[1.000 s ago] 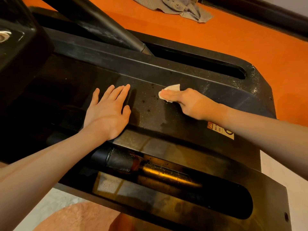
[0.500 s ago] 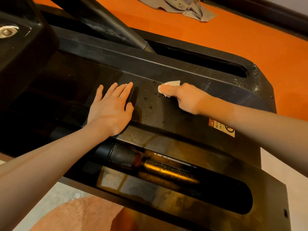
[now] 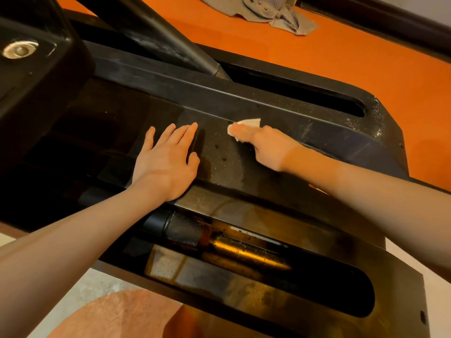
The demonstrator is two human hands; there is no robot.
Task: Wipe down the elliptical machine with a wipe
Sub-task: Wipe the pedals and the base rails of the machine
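The black elliptical machine point(image 3: 341, 135) fills the view, its dusty centre cover running from upper left to lower right. My right hand point(image 3: 266, 145) holds a small white wipe point(image 3: 249, 123) against the cover near its upper ridge; only a corner of the wipe shows past my fingers. My left hand point(image 3: 166, 164) lies flat on the cover just left of it, fingers straight and together, holding nothing.
A black arm tube point(image 3: 156, 37) rises from a slot at the upper left. A long slot point(image 3: 268, 272) with a metal rail runs along the near side. A grey cloth point(image 3: 271, 13) lies on the orange floor point(image 3: 366, 57) behind the machine.
My right hand has slid the wipe a little up the cover toward its ridge. My left hand has stayed flat in the same place.
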